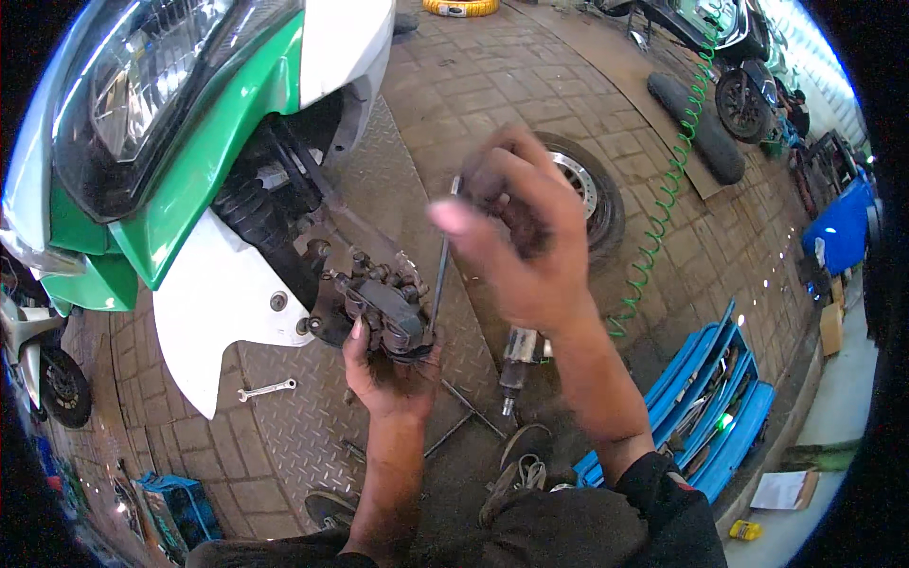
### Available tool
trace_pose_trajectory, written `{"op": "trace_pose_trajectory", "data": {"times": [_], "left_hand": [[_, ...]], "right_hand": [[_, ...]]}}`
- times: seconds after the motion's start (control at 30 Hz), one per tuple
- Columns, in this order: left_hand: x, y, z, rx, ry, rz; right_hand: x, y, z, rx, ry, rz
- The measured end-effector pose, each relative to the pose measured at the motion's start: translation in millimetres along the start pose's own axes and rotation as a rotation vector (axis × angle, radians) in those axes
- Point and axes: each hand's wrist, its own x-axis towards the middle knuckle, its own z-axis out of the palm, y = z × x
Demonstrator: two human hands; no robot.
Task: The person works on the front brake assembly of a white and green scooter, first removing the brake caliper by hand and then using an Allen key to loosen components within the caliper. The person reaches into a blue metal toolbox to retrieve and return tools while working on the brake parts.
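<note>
A dark, grimy brake caliper [388, 308] rests in my left hand [393, 383], whose fingers cup it from below beside the motorcycle's front fork [260, 213]. A slim metal rod tool [443, 260] stands nearly upright, its lower end against the caliper's right side. My right hand [530, 227] is raised to the right of the rod, blurred, with thumb stretched out and fingers loosely curled apart from it. Nothing shows in its grasp. The thumb tip is near the rod's upper end; whether they touch I cannot tell.
The green and white motorcycle fairing [204, 170] fills the upper left. A combination wrench [267, 390] lies on the metal plate [312, 435]. An air impact tool [519, 360], a wheel [606, 208], a green coiled hose [663, 204] and a blue toolbox [729, 464] are on the right.
</note>
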Motion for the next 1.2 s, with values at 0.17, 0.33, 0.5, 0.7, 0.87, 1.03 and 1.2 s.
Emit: {"op": "trace_pose_trajectory", "data": {"times": [0.17,0.33,0.5,0.7,0.87,1.03,1.2], "left_hand": [[1.6,-1.7,-2.0,0.030,0.014,-0.001],[1.2,0.2,-3.1,0.001,-0.019,-0.010],[1.0,-3.0,5.7,-0.036,-0.028,0.003],[1.1,-0.1,-4.2,-0.024,-0.013,-0.004],[-1.5,-2.4,8.0,-0.001,0.051,-0.016],[-1.1,1.0,5.7,0.028,0.074,-0.017],[1.0,-2.4,6.1,0.045,0.068,-0.031]], "right_hand": [[-9.1,-10.3,-8.0,0.591,-0.074,0.436],[7.6,0.1,-15.3,0.757,-0.205,0.639],[10.6,1.2,-8.8,0.296,-0.144,0.425],[6.6,12.3,13.3,-0.135,0.124,0.228],[6.4,11.9,-0.6,0.721,-0.061,0.687],[-2.7,55.3,3.5,1.187,-0.265,0.577],[2.7,77.8,19.8,1.356,-0.256,0.305]]}}
